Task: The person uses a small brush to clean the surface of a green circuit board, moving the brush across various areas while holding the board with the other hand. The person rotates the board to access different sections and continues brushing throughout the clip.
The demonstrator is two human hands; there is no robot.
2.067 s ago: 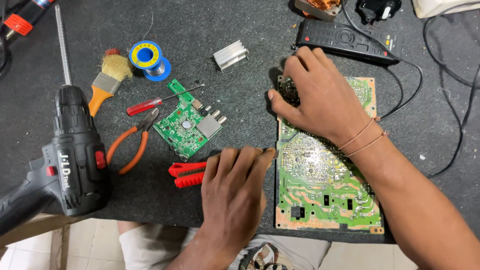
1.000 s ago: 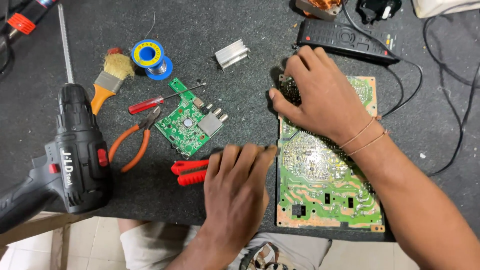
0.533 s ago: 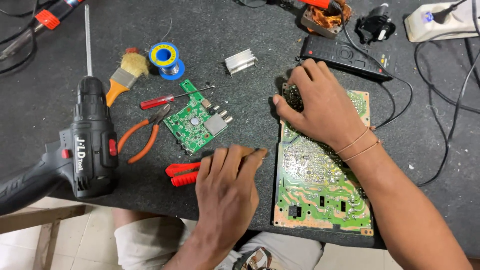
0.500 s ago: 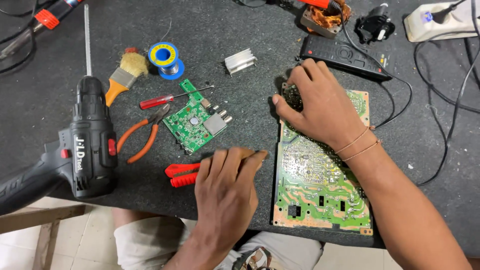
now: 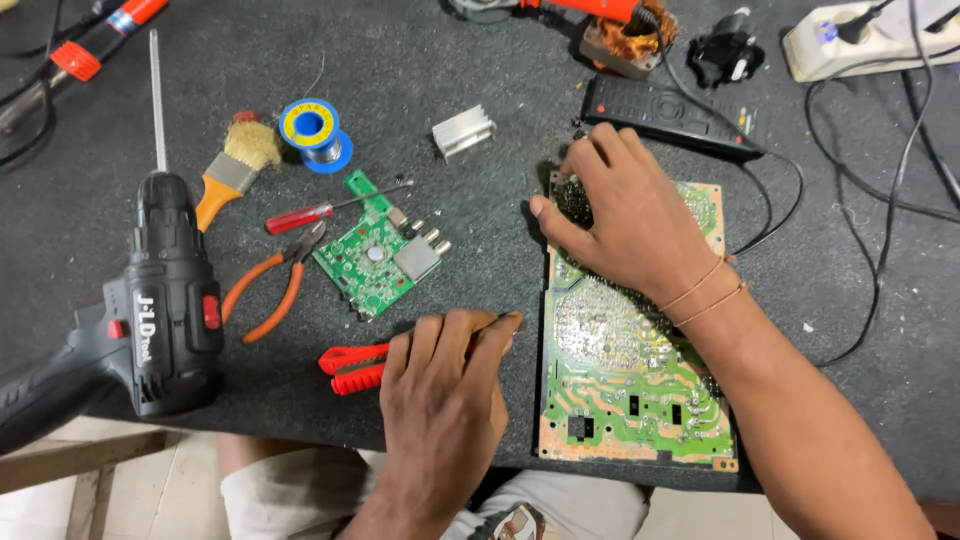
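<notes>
My right hand (image 5: 640,225) lies palm-down on the top end of the large green circuit board (image 5: 635,390), fingers curled over the board's upper left corner and a dark part there, so it's pressing or gripping the board edge; can't tell which exactly. Thin bands sit round that wrist. Board lies flat on the dark worktop (image 5: 500,100), solder side up, long axis running toward me, its near end at the worktop's front edge.

My left hand (image 5: 445,400) is just left of the board, fingers bent down over the red-handled tool (image 5: 350,367). Only the two red grips stick out to the left; tool's working end is hidden under the fingers, so I see contact w/ it but can't say if the hand is closed round it.

Left of that: small green circuit board (image 5: 372,255) w/ metal connectors, tilted diagonally. Orange-handled pliers (image 5: 270,285) touch its left side, a thin red screwdriver (image 5: 320,210) crosses its top end. Further up, a blue-yellow solder spool (image 5: 312,132) beside a brush (image 5: 235,165) w/ orange handle. A small ribbed heatsink (image 5: 463,131) sits apart, centre-top. A black cordless drill (image 5: 150,310) w/ long bit lies far left, handle hanging past the worktop edge.

Above the right hand, a black remote control (image 5: 670,112); white power strip (image 5: 860,35) top right, black cables trailing down the right side.
</notes>
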